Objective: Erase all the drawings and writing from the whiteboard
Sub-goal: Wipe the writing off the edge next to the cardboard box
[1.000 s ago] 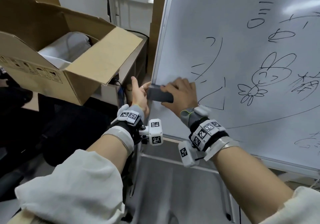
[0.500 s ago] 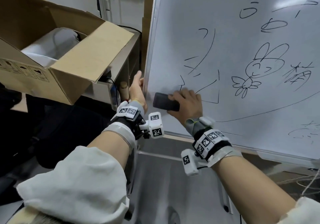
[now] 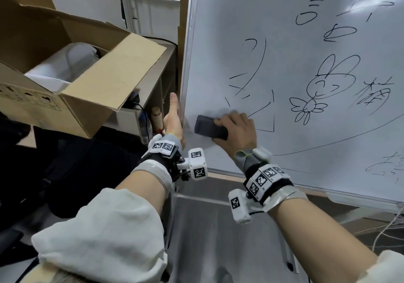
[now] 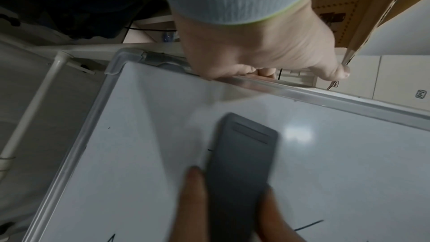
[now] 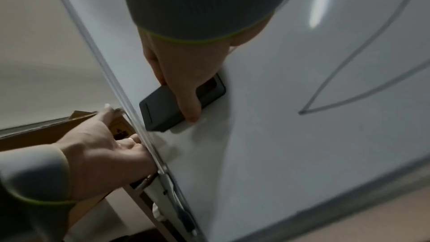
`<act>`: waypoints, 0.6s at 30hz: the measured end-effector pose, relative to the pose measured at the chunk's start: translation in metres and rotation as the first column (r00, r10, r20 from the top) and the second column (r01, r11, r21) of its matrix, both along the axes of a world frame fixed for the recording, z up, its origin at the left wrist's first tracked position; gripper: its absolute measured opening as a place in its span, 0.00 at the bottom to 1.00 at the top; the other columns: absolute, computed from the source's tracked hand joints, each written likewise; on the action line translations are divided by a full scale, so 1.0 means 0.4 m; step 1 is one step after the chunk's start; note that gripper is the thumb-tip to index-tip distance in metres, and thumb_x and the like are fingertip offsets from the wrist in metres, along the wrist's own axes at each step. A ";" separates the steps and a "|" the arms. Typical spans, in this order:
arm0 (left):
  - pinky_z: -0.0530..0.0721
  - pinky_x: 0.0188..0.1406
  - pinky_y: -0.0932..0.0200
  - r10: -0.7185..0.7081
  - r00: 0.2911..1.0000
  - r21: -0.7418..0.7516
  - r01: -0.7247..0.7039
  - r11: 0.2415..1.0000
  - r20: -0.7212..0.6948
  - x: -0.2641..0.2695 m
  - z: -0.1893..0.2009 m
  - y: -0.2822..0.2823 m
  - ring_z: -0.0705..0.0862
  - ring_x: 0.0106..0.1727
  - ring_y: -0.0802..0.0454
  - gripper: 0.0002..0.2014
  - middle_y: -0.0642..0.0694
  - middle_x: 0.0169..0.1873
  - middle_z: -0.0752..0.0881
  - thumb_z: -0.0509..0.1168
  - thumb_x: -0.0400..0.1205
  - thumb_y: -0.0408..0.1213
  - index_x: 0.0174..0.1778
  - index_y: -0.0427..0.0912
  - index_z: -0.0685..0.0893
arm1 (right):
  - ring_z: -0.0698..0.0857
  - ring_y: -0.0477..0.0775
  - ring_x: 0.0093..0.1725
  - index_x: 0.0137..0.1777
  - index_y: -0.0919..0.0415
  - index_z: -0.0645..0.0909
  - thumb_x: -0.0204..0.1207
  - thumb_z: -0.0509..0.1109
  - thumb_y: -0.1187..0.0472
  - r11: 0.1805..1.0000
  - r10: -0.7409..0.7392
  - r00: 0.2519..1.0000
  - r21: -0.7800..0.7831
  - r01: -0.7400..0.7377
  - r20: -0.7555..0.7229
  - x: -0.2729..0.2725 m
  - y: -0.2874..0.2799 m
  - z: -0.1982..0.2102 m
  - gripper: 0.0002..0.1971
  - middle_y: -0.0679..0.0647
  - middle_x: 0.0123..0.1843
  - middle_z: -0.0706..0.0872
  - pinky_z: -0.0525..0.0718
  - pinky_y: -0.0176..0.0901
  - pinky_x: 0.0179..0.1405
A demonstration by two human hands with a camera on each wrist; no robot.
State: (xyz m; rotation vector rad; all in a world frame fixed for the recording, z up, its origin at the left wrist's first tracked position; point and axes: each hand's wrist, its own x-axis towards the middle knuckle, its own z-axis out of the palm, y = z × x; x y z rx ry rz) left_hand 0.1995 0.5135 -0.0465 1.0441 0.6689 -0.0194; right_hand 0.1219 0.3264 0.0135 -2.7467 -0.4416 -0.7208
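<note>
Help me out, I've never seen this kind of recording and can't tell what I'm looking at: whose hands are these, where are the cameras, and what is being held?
No machine here: a person works with bare hands, wearing a camera on the head and one on each wrist. The white blocks with black patterns are strapped to the wrists.

The wide picture is from the head. In it the right hand holds a dark eraser flat against the whiteboard, near its lower left corner. The left hand grips the board's left edge, thumb pointing up.

The other two pictures look along each wrist and show the same eraser and edge up close.

Still on the board: a bunny drawing, a long curved line and handwriting. An open cardboard box sits to the left.
</note>
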 end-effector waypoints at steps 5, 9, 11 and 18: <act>0.76 0.72 0.35 -0.061 0.998 -0.013 0.061 0.998 0.021 0.025 -0.026 -0.004 0.82 0.72 0.38 0.55 0.47 0.68 0.86 0.69 0.46 0.86 0.65 0.54 0.88 | 0.78 0.62 0.48 0.51 0.54 0.83 0.48 0.87 0.51 0.999 0.009 1.000 0.030 -0.009 0.025 0.019 -0.016 0.023 0.29 0.55 0.51 0.82 0.73 0.51 0.45; 0.76 0.72 0.36 -0.034 0.999 -0.001 0.034 0.999 0.019 0.020 0.011 -0.007 0.83 0.69 0.39 0.56 0.48 0.66 0.87 0.69 0.44 0.86 0.65 0.56 0.87 | 0.79 0.62 0.50 0.51 0.52 0.84 0.48 0.87 0.50 1.000 0.008 1.000 -0.005 -0.008 -0.016 0.009 -0.025 0.018 0.29 0.53 0.51 0.82 0.72 0.50 0.46; 0.76 0.73 0.37 -0.029 0.999 0.033 0.027 0.999 0.045 -0.032 0.099 -0.020 0.83 0.68 0.40 0.58 0.47 0.66 0.87 0.66 0.47 0.87 0.69 0.53 0.84 | 0.78 0.62 0.50 0.52 0.52 0.84 0.49 0.86 0.49 0.999 -0.006 0.999 0.044 0.004 0.040 0.024 -0.037 0.068 0.29 0.53 0.52 0.83 0.73 0.51 0.47; 0.79 0.71 0.36 -0.008 0.999 -0.002 0.008 1.000 0.050 -0.076 0.132 -0.024 0.86 0.63 0.35 0.42 0.41 0.56 0.91 0.60 0.58 0.80 0.51 0.48 0.90 | 0.78 0.64 0.51 0.53 0.53 0.85 0.49 0.87 0.52 0.997 0.016 0.994 0.070 -0.024 0.105 0.038 -0.029 0.089 0.29 0.54 0.52 0.83 0.75 0.53 0.47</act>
